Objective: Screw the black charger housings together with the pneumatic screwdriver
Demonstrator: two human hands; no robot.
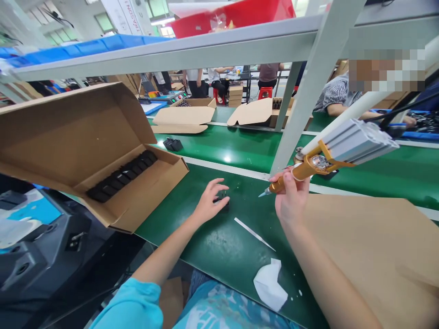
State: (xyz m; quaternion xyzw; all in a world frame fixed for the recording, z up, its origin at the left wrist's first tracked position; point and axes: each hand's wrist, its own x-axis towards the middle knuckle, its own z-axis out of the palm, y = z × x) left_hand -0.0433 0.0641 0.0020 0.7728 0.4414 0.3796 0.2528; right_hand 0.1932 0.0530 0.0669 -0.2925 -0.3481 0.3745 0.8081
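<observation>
On the green bench, my left hand (211, 201) has its thumb and fingers curved around a small black plug adapter (224, 205). Thin pins stick up from the adapter, and my fingers hide much of it. To the right, my right hand (292, 196) grips a gold-coloured dispensing tool (303, 170) with a grey cylinder at its back. Its pale blue needle tip (263, 193) points left and down, above the bench and apart from the adapter. A slim white file-like strip (254, 233) lies between my forearms. Nearer my body is a crumpled white paper (270, 285).
An open cardboard box (161, 189) on the left holds a row of black adapters (120, 179). More black adapters (173, 144) sit on the green belt (219, 146). A cardboard sheet (370, 237) covers the right side. A slanted white post (302, 100) rises ahead; a co-worker's sleeve (338, 91) is beyond.
</observation>
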